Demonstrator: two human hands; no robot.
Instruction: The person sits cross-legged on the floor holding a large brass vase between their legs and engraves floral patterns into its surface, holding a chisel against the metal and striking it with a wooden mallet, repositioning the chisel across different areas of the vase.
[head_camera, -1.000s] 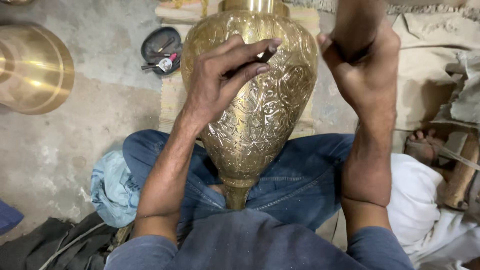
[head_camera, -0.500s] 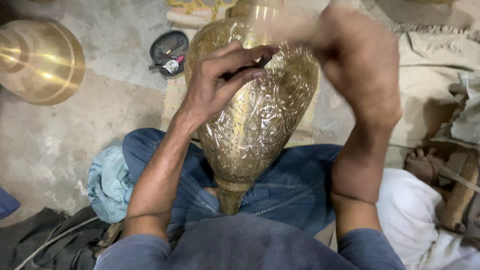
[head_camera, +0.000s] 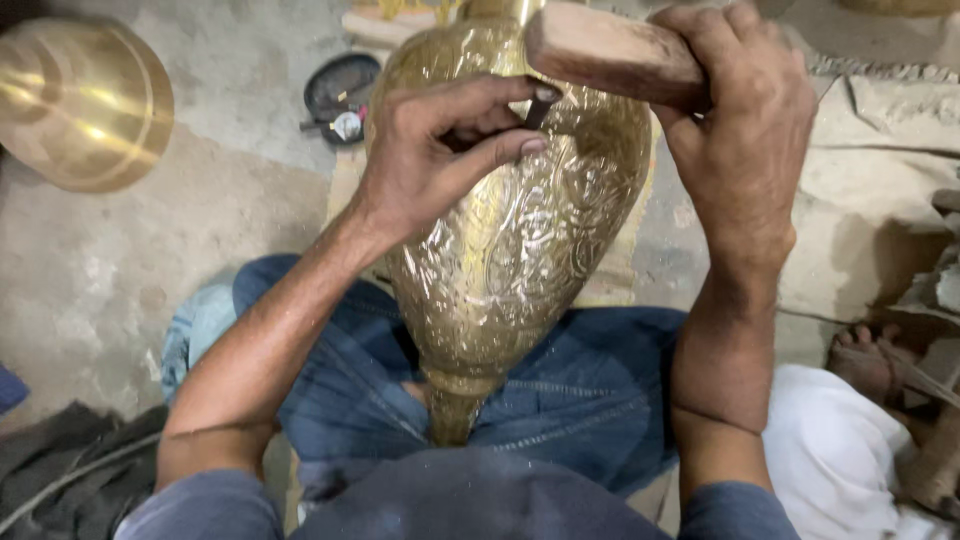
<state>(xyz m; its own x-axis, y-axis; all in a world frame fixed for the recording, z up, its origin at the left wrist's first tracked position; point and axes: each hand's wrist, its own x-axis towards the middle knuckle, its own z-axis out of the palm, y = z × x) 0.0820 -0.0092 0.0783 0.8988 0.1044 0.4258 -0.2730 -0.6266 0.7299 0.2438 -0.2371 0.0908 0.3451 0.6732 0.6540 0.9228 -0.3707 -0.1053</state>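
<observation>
A large engraved brass vase (head_camera: 520, 250) lies across my lap, its narrow foot toward me. My left hand (head_camera: 440, 150) rests on its upper side and pinches a small dark chisel (head_camera: 535, 108) against the metal. My right hand (head_camera: 745, 130) is closed around a wooden mallet (head_camera: 610, 55), whose head sits just above the chisel's top. My legs in blue jeans (head_camera: 590, 400) lie under the vase.
A smooth round brass vessel (head_camera: 80, 100) sits on the concrete floor at the upper left. A dark shallow dish (head_camera: 340, 95) with small items lies behind the vase. Another person's foot (head_camera: 870, 355) and white cloth (head_camera: 830, 450) are at the right. Grey and blue rags lie at the lower left.
My right hand, raised at first, has swung down, and the mallet head now sits over the chisel. My left hand has stayed on the vase with the chisel.
</observation>
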